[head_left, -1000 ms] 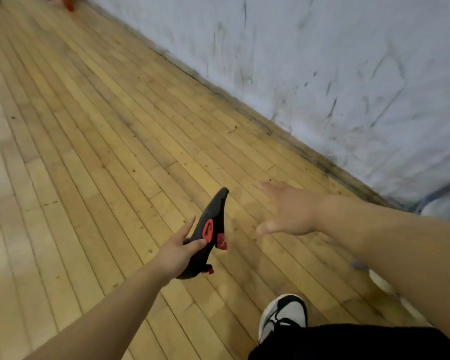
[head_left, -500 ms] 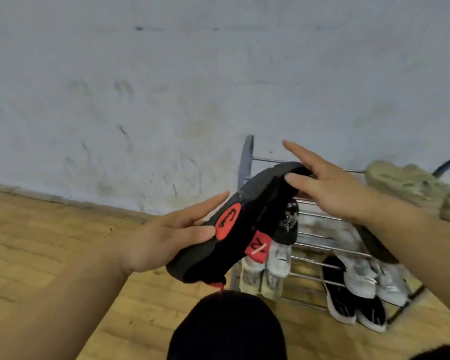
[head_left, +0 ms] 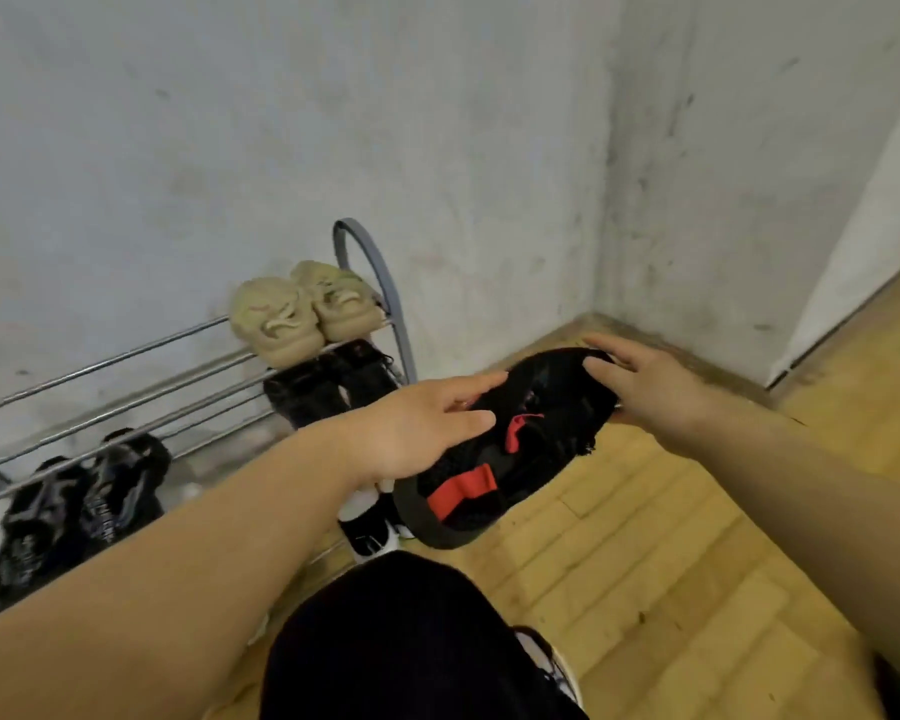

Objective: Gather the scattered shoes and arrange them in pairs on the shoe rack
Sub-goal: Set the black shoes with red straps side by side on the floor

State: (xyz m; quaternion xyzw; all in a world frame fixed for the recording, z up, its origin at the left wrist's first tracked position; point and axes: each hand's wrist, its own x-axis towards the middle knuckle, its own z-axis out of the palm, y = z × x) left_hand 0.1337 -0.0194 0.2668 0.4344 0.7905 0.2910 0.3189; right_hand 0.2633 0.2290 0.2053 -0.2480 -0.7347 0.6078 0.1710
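Observation:
A black shoe with red tabs (head_left: pixel 520 459) is held in the air between my hands, just right of the metal shoe rack (head_left: pixel 126 407). My left hand (head_left: pixel 417 433) grips its near left side and my right hand (head_left: pixel 645 387) holds its far end. On the rack's top tier sits a beige pair (head_left: pixel 302 314) at the right end. Beneath it stands a black pair (head_left: pixel 328 387). Another black pair (head_left: pixel 74 506) rests further left on a lower tier. A black-and-white shoe (head_left: pixel 367 527) shows under my left wrist.
The rack stands against a scuffed white wall (head_left: pixel 230 122) near a room corner (head_left: pixel 604 304). Wooden floor (head_left: pixel 671 563) spreads to the right. My dark-clothed knee (head_left: pixel 411 641) fills the bottom centre, with a shoe on my foot (head_left: pixel 557 662) beside it.
My view has swung from the open floor to the rack's right end. The shoe, first in my left hand alone, is now held by both hands and turned upper side up.

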